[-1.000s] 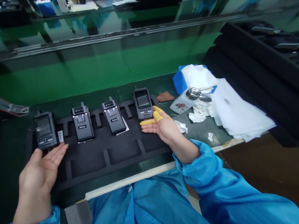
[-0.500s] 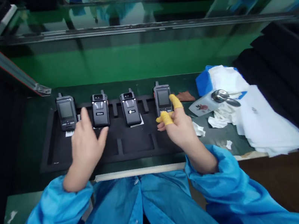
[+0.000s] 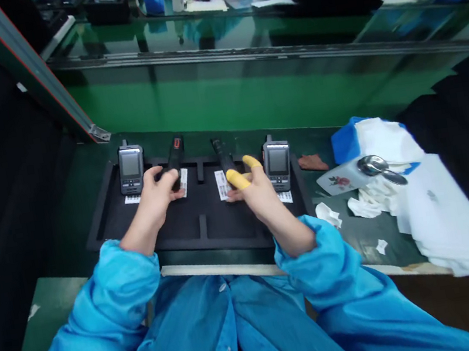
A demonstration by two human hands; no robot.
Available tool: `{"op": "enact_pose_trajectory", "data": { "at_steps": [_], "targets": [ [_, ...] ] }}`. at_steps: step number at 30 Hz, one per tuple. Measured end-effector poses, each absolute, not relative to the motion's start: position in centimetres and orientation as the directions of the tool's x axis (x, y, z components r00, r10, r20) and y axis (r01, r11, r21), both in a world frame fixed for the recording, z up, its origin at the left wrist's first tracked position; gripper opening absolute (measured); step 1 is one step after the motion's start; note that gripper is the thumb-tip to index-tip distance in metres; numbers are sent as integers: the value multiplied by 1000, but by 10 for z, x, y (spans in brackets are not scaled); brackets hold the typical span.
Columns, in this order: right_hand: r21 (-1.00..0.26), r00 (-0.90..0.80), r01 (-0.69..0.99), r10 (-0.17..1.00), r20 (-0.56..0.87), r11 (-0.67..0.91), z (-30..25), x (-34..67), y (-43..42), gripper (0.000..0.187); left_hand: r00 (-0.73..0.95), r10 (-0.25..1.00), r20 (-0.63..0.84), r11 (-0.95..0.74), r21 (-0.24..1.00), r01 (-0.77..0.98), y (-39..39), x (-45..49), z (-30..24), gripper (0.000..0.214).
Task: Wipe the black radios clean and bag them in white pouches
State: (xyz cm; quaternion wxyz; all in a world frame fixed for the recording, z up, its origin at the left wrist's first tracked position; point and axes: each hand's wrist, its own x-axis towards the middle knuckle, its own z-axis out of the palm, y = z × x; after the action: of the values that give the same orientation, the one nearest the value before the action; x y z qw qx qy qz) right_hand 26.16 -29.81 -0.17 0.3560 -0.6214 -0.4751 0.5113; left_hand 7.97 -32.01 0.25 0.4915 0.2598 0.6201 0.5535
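Note:
My left hand (image 3: 155, 197) pinches a black walkie-talkie (image 3: 176, 154) that is turned on its edge, showing a narrow side with an orange-red mark. Beside it, my right hand (image 3: 254, 189), with yellow finger cots, grips another black walkie-talkie (image 3: 223, 155), also edge-on. White printed labels (image 3: 222, 185) lie under these devices in a black foam tray (image 3: 232, 244). At the tray's left stands a walkie-talkie with its screen up (image 3: 130, 167); one more screen-up walkie-talkie (image 3: 278, 164) lies to the right of my right hand.
To the right are a brown cloth scrap (image 3: 312, 162), a blue box (image 3: 344, 143) with white wipes, a flowered white container (image 3: 342, 179) with a metal spoon (image 3: 373, 165), crumpled tissue and white sheets (image 3: 455, 217). Behind a green partition (image 3: 226, 99), other people's hands are at work.
Both hands have closed on the two middle walkie-talkies, which lay back side up and are now tipped on edge. The labels beneath show more. The camera view has shifted.

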Motion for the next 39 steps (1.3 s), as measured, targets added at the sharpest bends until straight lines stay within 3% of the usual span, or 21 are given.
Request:
{"op": "enact_pose_trajectory", "data": {
  "at_steps": [2, 3, 6, 9, 14, 19, 23, 27, 30, 32, 34, 36, 39],
  "targets": [
    [-872, -92, -156, 885, -456, -465, 0, 258, -291, 38, -276, 856, -438, 260, 825, -501, -311, 83, 6, 15],
    [-801, -154, -297, 854, -498, -520, 0, 255, -288, 28, -244, 848, -470, 263, 774, -577, -307, 85, 7, 15],
    [-634, -250, -510, 805, -537, -582, 1, 250, -282, 29, -195, 816, -545, 266, 652, -710, -300, 91, 8, 19],
    [-599, -247, -512, 774, -583, -616, 3, 251, -288, 33, -141, 807, -574, 285, 587, -758, -303, 92, 6, 24],
    [-696, -152, -403, 793, -590, -595, 2, 257, -303, 28, -181, 782, -597, 255, 571, -781, -314, 88, 5, 38],
    [-767, -127, -363, 844, -522, -529, -7, 258, -309, 70, -268, 757, -596, 304, 684, -663, -322, 88, 9, 39],
    [-803, -169, -345, 874, -456, -486, -5, 273, -322, 79, -320, 768, -555, 333, 772, -541, -337, 90, 16, 34],
    [-940, -91, -159, 952, -292, -303, 7, 329, -336, 59, -455, 804, -384, 248, 911, -331, -365, 100, 26, 49],
    [-960, 210, 253, 975, -67, -121, 7, 390, -345, 34, -361, 900, -244, 215, 969, -118, -385, 115, 30, 47],
    [-775, 335, 611, 940, 69, -161, -1, 425, -351, 28, -260, 943, -209, 209, 978, -27, -391, 129, 28, 45],
    [-528, 294, 823, 953, 79, -210, -13, 447, -356, 23, -163, 970, -178, 186, 982, 38, -392, 145, 22, 46],
    [-363, 208, 913, 978, 20, -187, -25, 455, -359, 16, -40, 992, -116, 121, 979, 161, -388, 161, 14, 45],
    [-286, 143, 950, 989, 37, -126, -28, 454, -355, 21, 215, 974, 70, -152, 905, 397, -379, 183, 2, 32]
  ]
}}
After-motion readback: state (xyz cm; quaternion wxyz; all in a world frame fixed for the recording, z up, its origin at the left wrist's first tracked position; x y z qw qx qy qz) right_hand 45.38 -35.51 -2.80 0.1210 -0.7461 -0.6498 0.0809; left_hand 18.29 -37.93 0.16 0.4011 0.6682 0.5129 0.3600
